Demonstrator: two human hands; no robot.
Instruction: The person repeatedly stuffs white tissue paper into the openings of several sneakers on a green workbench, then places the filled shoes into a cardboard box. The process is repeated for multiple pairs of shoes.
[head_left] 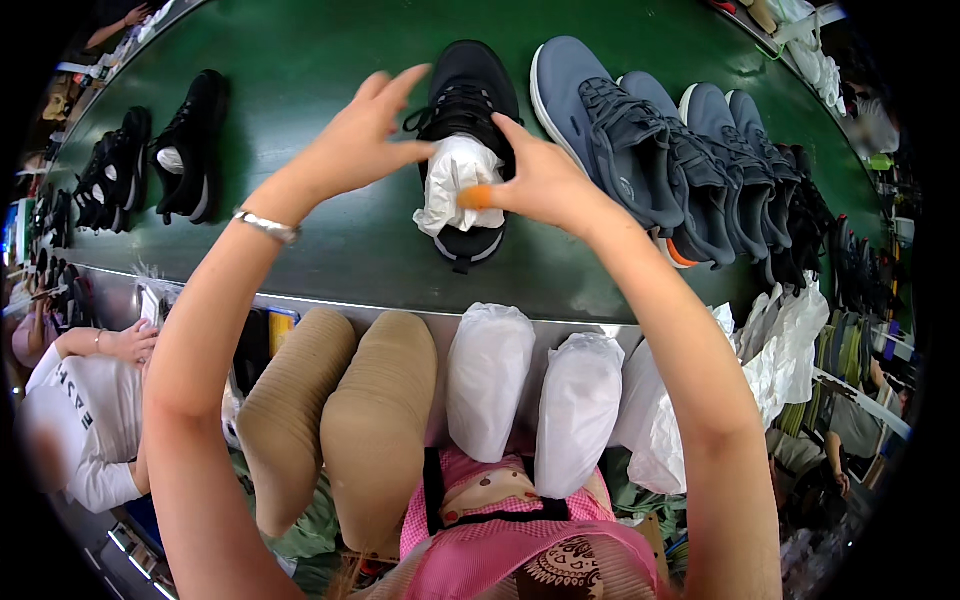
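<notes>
A black lace-up sneaker (pixel 470 75) lies on the green bench top, toe pointing away from me. Crumpled white paper (pixel 460 175) fills its opening and bulges out above the collar. On the shoe's left is my left hand (pixel 365 140), fingers spread, thumb reaching toward the paper and nothing held. My right hand (pixel 545 180) is at the shoe's right side, its index finger beside the laces. Its thumb, wearing an orange finger cover (pixel 482 197), lies over the paper. Thumb and index finger are apart, and that hand grips nothing visible.
Grey sneakers (pixel 610 120) stand in a row on the right of the green bench (pixel 330 60); black sneakers (pixel 190 145) stand at left. Before me are brown shoe-shaped forms (pixel 380 420), white paper-wrapped stuffings (pixel 490 380) and loose white paper (pixel 790 350). A person in white (pixel 90 420) is at left.
</notes>
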